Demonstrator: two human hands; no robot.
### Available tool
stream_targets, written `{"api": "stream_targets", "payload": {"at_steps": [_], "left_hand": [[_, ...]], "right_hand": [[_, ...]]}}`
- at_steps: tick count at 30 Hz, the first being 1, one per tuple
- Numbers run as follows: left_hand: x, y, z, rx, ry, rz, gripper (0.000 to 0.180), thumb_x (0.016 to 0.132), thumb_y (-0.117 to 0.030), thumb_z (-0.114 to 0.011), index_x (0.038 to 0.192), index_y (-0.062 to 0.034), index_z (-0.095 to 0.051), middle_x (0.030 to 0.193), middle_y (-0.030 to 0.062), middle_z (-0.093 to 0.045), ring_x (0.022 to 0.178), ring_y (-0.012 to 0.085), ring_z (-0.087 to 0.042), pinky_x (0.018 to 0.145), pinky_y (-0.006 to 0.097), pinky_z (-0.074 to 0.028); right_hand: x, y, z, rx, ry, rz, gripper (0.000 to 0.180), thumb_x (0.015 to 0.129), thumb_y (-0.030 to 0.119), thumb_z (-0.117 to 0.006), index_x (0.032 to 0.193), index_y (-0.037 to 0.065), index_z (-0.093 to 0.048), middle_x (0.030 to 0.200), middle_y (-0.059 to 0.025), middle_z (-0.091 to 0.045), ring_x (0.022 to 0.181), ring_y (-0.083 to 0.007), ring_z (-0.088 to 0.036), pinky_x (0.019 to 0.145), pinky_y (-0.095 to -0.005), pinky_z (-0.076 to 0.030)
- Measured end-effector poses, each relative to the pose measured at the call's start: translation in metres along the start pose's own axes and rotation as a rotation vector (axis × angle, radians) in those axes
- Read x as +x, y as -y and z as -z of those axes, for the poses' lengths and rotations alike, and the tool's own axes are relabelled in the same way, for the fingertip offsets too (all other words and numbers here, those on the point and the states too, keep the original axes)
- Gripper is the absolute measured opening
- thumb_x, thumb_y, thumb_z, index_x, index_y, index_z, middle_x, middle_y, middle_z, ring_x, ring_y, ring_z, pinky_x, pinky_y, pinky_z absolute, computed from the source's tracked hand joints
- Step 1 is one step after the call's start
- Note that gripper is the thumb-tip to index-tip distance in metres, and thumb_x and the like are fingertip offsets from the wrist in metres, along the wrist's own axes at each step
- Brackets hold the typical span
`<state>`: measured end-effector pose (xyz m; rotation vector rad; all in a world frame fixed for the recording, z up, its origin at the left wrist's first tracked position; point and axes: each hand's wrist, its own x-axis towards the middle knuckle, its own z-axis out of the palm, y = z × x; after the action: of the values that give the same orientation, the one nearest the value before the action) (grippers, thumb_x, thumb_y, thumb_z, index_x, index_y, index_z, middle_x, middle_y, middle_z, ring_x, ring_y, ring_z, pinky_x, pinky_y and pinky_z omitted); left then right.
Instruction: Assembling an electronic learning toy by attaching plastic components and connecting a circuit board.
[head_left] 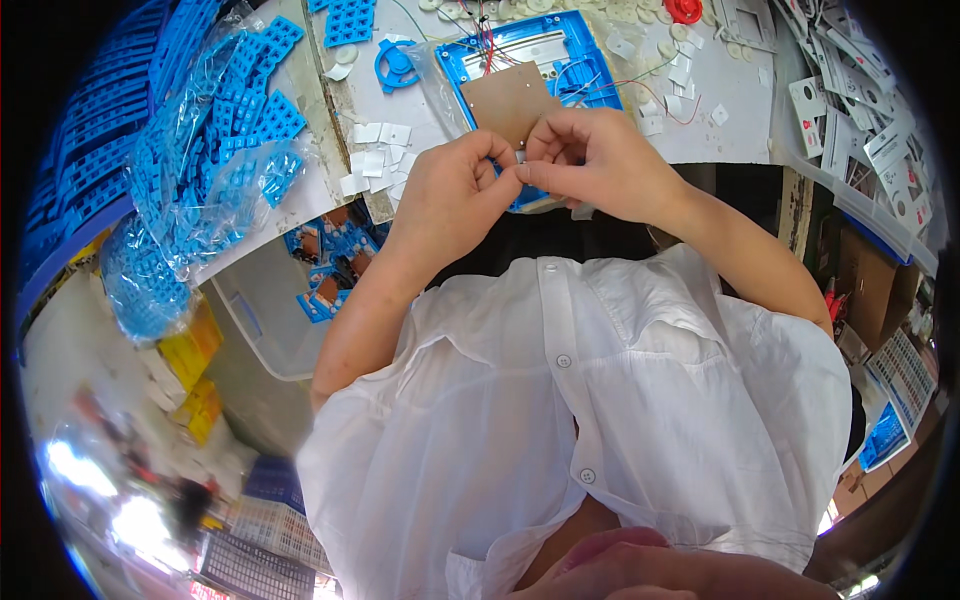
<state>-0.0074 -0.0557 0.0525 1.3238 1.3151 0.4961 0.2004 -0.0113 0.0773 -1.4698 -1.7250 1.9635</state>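
My left hand (455, 200) and my right hand (605, 165) meet at the fingertips over the table's near edge. Thumb and fingers are pinched on each. A small pale thing seems to be between them, too hidden to name. Just beyond lies a blue plastic housing (606, 78), open side up, its near end partly covered by my hands. A brown flat board (508, 98) rests across the housing, close to my fingers. Thin wires (487, 42) in red, green and other colours run over the housing's far part and out to its right.
Small white squares (378, 162) lie left of the housing, near a blue round part (397, 66). Blue moulded pieces in clear bags (225, 130) fill the left. At right, a clear bin (870, 200) holds white panels. Below the left edge, another bin (265, 320) contains blue parts.
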Motion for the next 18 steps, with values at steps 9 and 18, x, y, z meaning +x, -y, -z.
{"api": "stream_targets", "payload": {"at_steps": [9, 18], "left_hand": [[-0.003, 0.004, -0.004, -0.030, -0.016, 0.023, 0.013, 0.097, -0.014, -0.066, 0.101, -0.0013, -0.067, 0.059, -0.0042, -0.055, 0.051, 0.0025, -0.048, 0.049, 0.022, -0.035], [-0.003, 0.001, -0.004, -0.114, -0.047, 0.045, 0.014, 0.092, -0.013, -0.070, 0.091, 0.0001, -0.068, 0.053, 0.0012, -0.050, 0.048, 0.0081, -0.042, 0.049, 0.029, -0.035]], "right_hand": [[0.003, -0.007, 0.002, -0.046, -0.046, 0.140, 0.022, 0.087, 0.012, -0.082, 0.095, 0.001, -0.065, 0.080, 0.0000, -0.064, 0.070, -0.0056, -0.058, 0.062, -0.0224, -0.049], [0.006, -0.015, 0.005, -0.095, -0.067, 0.233, 0.021, 0.081, 0.016, -0.081, 0.089, 0.000, -0.071, 0.074, -0.0083, -0.069, 0.069, -0.0155, -0.067, 0.065, -0.0303, -0.054]]}}
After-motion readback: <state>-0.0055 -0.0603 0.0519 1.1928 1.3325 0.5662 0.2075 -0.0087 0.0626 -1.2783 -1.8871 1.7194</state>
